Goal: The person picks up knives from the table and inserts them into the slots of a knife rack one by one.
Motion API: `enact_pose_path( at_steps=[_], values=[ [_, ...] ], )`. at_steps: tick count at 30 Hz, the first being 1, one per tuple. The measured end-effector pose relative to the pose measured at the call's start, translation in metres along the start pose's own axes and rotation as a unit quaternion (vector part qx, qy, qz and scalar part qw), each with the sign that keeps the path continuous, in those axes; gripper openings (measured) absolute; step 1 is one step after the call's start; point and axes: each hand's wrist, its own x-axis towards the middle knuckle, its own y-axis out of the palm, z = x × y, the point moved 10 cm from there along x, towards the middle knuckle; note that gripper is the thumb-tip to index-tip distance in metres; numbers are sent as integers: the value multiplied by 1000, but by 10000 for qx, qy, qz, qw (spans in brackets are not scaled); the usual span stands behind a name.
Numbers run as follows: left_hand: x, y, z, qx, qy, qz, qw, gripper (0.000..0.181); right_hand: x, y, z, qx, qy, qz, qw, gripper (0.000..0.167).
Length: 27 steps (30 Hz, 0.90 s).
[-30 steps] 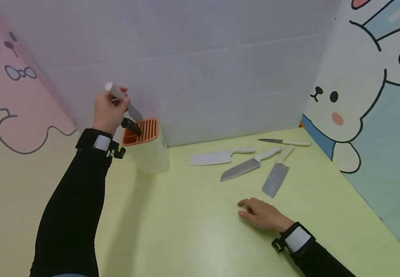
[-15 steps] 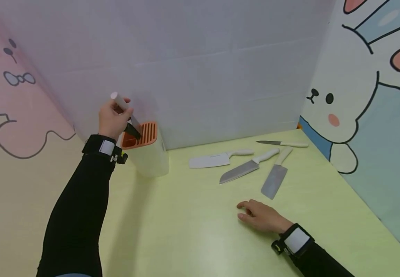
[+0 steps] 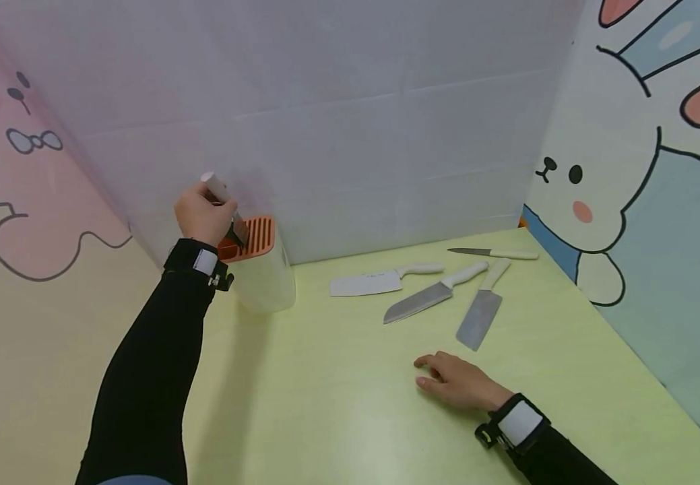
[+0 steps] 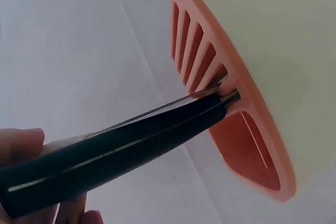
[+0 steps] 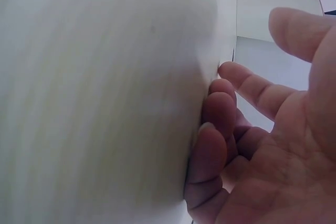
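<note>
Has brought the white-handled knife [image 3: 213, 187] lower during the last second, with the left hand [image 3: 201, 217] now closer to the knife block [image 3: 265, 283]. Shows less blade above the orange slotted top [image 3: 261, 234] than before. Keeps the left fingers narrow, pinching the white handle just beside the black handle [image 4: 115, 153], itself slanting out of the block; cannot tell whether touching it. Seems to mean a blade at the mouth of a slot or slightly inside, aligned but not yet fully seated; cannot judge exact depth. Leaves the right hand [image 3: 460, 380] in the same place at the desk [image 3: 350, 417], fingers loosely bent, holding nothing. Leaves lying there, unchanged, the wide cleaver [image 3: 366, 283], the pointed chef's knife [image 3: 418, 302], the rectangular-bladed knife [image 3: 479, 319] and the thin paring knife [image 3: 492, 253].
</note>
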Motion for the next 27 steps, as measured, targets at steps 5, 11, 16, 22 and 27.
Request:
enact_pose_path(
  at_steps=[5, 11, 16, 22, 27],
  values=[
    [-3, 2, -5, 378, 113, -180, 9991, 28, 0, 0, -1, 37, -5, 4, 10000, 47],
    [-4, 4, -9, 435, 370, -239, 9981, 21, -1, 0, 0, 124, -40, 11, 9999, 47],
    [-4, 8, -10, 569, 438, -14, 9974, 28, -1, -2, 0, 109, -41, 12, 9999, 46],
    [-4, 14, -8, 916, 304, 212, 9951, 36, -1, 0, -1, 105, -62, -14, 9999, 47],
    [-5, 13, -2, 1083, -90, 234, 9938, 37, 0, 2, -2, 52, -68, -36, 10000, 46]
  ],
)
